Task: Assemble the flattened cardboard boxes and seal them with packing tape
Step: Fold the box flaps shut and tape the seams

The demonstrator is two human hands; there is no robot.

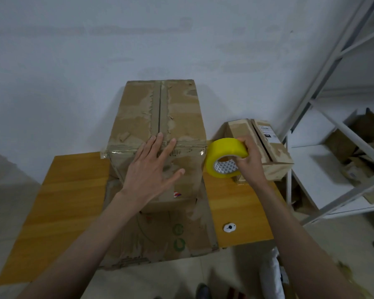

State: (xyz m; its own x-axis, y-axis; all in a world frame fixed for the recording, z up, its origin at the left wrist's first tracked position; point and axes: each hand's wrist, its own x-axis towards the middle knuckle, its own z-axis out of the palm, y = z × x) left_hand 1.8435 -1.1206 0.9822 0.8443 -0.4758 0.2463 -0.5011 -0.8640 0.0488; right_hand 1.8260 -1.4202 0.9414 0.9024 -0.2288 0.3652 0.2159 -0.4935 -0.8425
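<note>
On the wooden tabletop [69, 190] the left hand [148, 169] lies flat, fingers straight and spread, its grip slack, pressing the near upper edge of the large assembled cardboard box [160, 117], which stands on a flattened box [166, 236]. Just right of that box, the right hand [249, 158] has its grip curled round the yellow tape roll [225, 151], held beside the box's top corner. Behind it sits a smaller box [266, 147], with a white metal shelf rack [333, 117] farthest right.

nothing can be read. the white label [267, 131] on the small box [266, 152] carries print too blurred to make out; the flat cardboard [173, 236] shows two green round symbols [178, 236].
</note>
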